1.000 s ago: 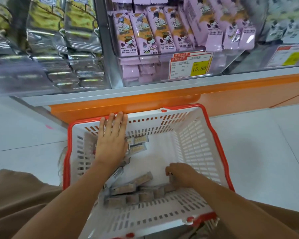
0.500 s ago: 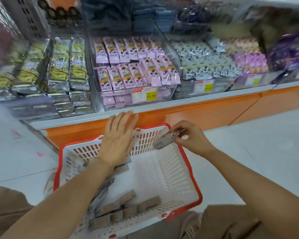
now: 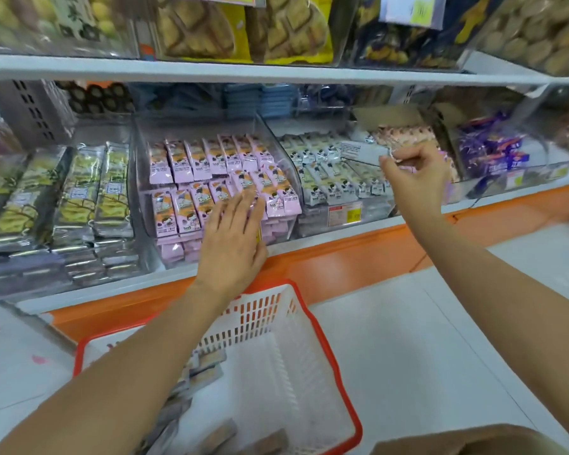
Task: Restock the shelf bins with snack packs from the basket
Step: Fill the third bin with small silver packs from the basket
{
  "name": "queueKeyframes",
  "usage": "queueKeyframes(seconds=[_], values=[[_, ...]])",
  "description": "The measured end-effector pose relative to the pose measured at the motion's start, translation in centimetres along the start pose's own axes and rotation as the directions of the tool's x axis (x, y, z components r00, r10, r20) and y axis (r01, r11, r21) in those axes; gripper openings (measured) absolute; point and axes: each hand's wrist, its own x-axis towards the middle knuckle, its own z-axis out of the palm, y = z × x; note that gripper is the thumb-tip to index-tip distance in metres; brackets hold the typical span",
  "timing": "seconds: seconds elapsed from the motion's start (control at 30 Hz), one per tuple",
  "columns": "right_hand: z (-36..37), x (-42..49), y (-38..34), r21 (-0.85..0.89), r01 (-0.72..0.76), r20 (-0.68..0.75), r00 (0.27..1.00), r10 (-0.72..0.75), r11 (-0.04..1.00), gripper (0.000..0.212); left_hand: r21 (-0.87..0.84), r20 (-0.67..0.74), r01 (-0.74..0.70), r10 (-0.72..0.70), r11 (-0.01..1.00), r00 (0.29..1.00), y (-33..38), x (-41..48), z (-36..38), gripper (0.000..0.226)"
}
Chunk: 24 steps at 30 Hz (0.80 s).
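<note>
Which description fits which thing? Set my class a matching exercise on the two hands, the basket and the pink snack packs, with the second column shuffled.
Column one:
1 left hand
2 right hand
3 basket
4 pink packs

Column two:
A red rim, standing on the floor
B pinches a pale pack
C in rows in a clear shelf bin
D fingers straight, in front of the pink packs

Pairs: 1-D, 2-B, 3-A, 4-C.

bright, even shop light, faint shadows; glare on the clear bins (image 3: 211, 133), edges bowed and softly blurred.
</note>
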Motion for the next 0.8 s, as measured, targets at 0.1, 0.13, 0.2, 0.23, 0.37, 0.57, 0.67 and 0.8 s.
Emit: queueKeyframes(seconds=[0.1,0.13,0.2,0.23,0.37,0.57,0.67,0.8], values=[[1.6,2.8,2.0,-0.089,-0.044,-0.017,0.999,0.043,0.995,0.021,0.022,-0.005,0.018,-0.018,1.000,1.000,0.2,-0.1,1.0,0.068],[2.2,3.6,2.6,-0.117,-0.055,-0.019,0.998,0.053,0.992,0.023,0.027,-0.008,0.023,-0.023,0.999,1.000,0.2,-0.1,1.4,0.069],[3.6,5.3,3.7,-0.157,-0.057,-0.027,0.998,0.053,0.986,0.028,0.031,-0.022,0.036,-0.035,0.999,0.999,0.2,-0.1,1.9,0.071],[4.4,6.1,4.1,-0.176,-0.052,-0.028,0.998,0.047,0.983,0.029,0.032,-0.036,0.040,-0.039,0.999,0.999,0.2,0.0,2.1,0.072],[6.9,8.7,5.8,-0.344,-0.067,-0.009,0.998,0.068,0.937,0.022,0.048,-0.111,0.018,-0.013,0.999,0.994,0.1,0.2,2.8,0.074],[8.7,9.8,7.7,-0.577,0.004,0.083,0.995,0.054,0.816,0.023,0.099,-0.157,0.015,0.001,0.995,0.988,-0.1,0.3,3.4,0.076],[8.9,10.0,7.9,-0.600,-0.007,0.100,0.991,0.084,0.800,0.025,0.093,-0.154,0.007,0.007,0.996,0.988,-0.1,0.3,3.5,0.073],[8.5,9.4,7.0,-0.589,0.019,0.139,0.987,0.078,0.808,0.027,0.095,-0.106,0.016,-0.006,0.995,0.994,-0.1,0.2,3.5,0.073]])
